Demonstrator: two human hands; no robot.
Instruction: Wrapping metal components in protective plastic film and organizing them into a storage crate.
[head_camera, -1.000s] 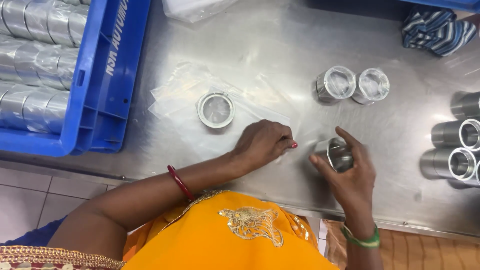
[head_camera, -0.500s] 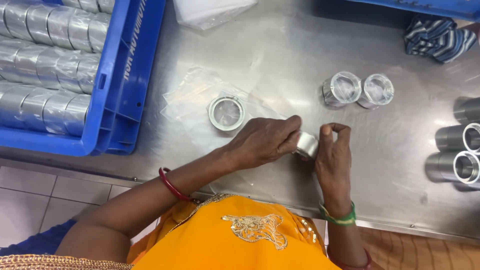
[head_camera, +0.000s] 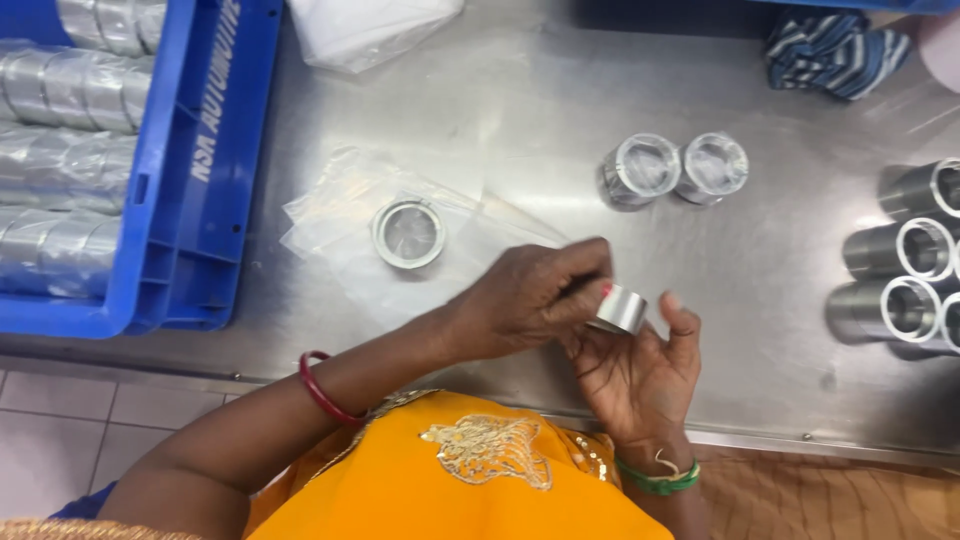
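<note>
Left hand (head_camera: 530, 300) covers near end of metal ring (head_camera: 620, 309), inside not visible; blue crate (head_camera: 190, 170) cut off at left and top; steel sleeves (head_camera: 905, 250) run off right edge; striped cloth (head_camera: 835, 50) and plastic bag (head_camera: 370, 30) cropped at top

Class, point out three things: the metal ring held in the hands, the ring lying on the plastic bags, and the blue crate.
Held ring (head_camera: 620, 309): head view, its shiny outer wall.
Ring on bags (head_camera: 408, 233): head view, its centre.
Crate (head_camera: 180, 190): head view, its right wall.
</note>
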